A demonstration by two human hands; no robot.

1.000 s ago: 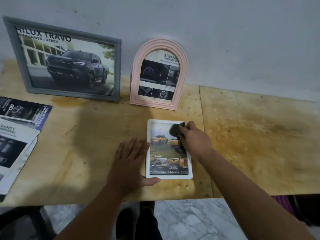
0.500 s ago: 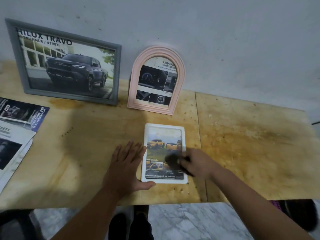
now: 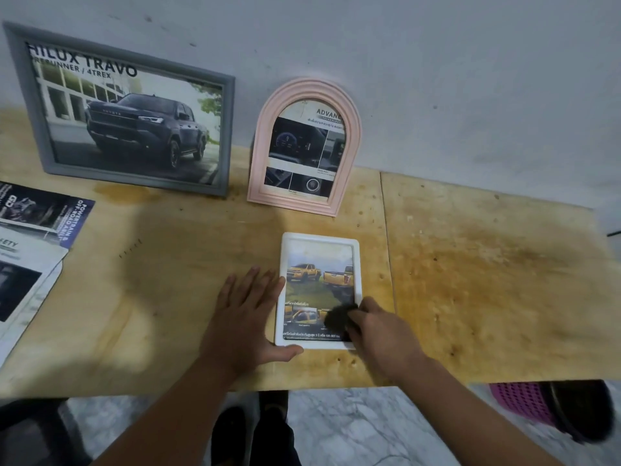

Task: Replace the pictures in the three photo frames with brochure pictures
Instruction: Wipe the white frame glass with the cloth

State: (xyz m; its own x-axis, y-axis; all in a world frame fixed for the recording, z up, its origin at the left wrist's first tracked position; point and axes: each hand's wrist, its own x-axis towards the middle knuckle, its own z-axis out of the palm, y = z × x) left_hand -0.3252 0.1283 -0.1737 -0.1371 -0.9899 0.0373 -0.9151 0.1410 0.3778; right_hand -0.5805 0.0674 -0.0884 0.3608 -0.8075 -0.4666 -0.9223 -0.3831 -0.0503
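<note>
A white rectangular frame (image 3: 357, 260) lies flat on the wooden table (image 3: 487, 280), showing a picture of yellow pickup trucks. My left hand (image 3: 245, 321) lies flat beside its left edge, thumb under the lower left corner. My right hand (image 3: 383, 334) holds a small black cloth (image 3: 337, 317) pressed on the frame's lower right glass. A grey frame (image 3: 134, 112) with a dark truck picture and a pink arched frame (image 3: 305, 146) with a dashboard picture lean against the wall.
Car brochures (image 3: 30, 243) lie spread at the table's left edge. A pink basket (image 3: 521, 401) and a dark round object (image 3: 581, 412) sit on the floor under the right front edge. The wall stands right behind the leaning frames.
My right hand has drawn the black cloth from the white frame's top right down to its lower right. My left hand has stayed beside the frame.
</note>
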